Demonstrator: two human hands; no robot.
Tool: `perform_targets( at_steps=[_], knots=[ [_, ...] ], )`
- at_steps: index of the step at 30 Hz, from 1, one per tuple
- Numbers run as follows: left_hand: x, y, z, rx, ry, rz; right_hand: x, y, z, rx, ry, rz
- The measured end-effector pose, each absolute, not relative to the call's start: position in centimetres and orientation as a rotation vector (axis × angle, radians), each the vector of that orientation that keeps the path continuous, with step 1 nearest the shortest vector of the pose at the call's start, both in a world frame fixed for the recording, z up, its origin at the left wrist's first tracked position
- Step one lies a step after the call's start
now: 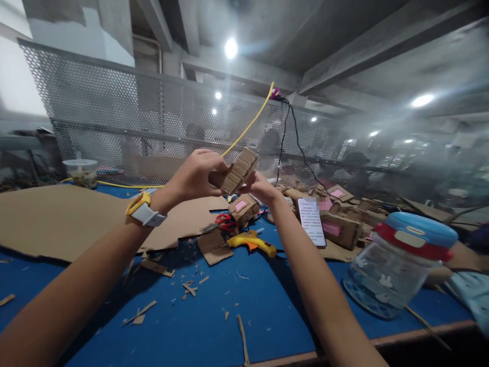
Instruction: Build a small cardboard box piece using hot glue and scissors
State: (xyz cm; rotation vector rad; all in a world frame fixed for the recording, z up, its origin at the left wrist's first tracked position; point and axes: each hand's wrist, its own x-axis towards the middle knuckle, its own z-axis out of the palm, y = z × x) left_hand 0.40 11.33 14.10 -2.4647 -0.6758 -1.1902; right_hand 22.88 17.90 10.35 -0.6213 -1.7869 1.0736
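Cardboard, corrugated: a small folded piece (240, 169) is held up in the air over the table (229, 316), tilted, well clear of everything below it. Left hand (194, 176) is closed around its left end, fingers curled over the top edge. Right hand (262, 187) grips the lower right end from beneath; its fingertips are hidden behind the piece. Watch (145, 211), white with a yellow strap, on the left wrist. Directly below the hands stands a box (244, 207) of the same cardboard with a pink panel on its face. Other boxes (340, 227) with pink panels lie grouped to the right, near a white printed card (311, 221). Judgement: those look complete, while the held piece shows no pink on the faces visible, so it reads as part-made. Whether its seams are glued cannot be told from here. Glue gun (252, 242), yellow, lies flat on the table with no hand on it. Red-handled scissors (223, 220) lie just beside it, also untouched. Scraps (189, 288) of cardboard are scattered across the blue surface, so a good deal of cutting appears done. A large sheet (57, 219) at left is mostly whole, so stock is left. A clear jar (397, 265) with a blue and red lid lies on its side at the right edge, apart from the work.
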Motion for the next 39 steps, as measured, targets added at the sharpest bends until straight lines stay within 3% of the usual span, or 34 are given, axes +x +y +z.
perform_targets(
  at_steps=[11, 19, 30, 33, 39],
  knots=[
    [1.7, 10.8, 13.2, -2.251, -0.67, -0.902, 25.2, 15.5, 13.0, -0.551, -1.64, 1.134],
    [1.8, 11.5, 12.4, -2.12, -0.62, -0.811, 23.7, 12.7, 15.3, -0.713, -1.692, 0.99],
    [2.6, 12.9, 8.9, -2.208, -0.477, -0.579, 22.3, 15.5, 12.7, -0.938, -1.605, 0.815],
    [2.0, 13.8, 8.0, -2.235, -0.596, -0.846, 22.3, 16.6, 11.9, -0.873, -1.566, 0.779],
    [2.0, 16.2, 6.8, -1.898, -1.064, -2.044, 21.1, 18.1, 10.8, -0.603, -1.577, 0.666]
  ],
)
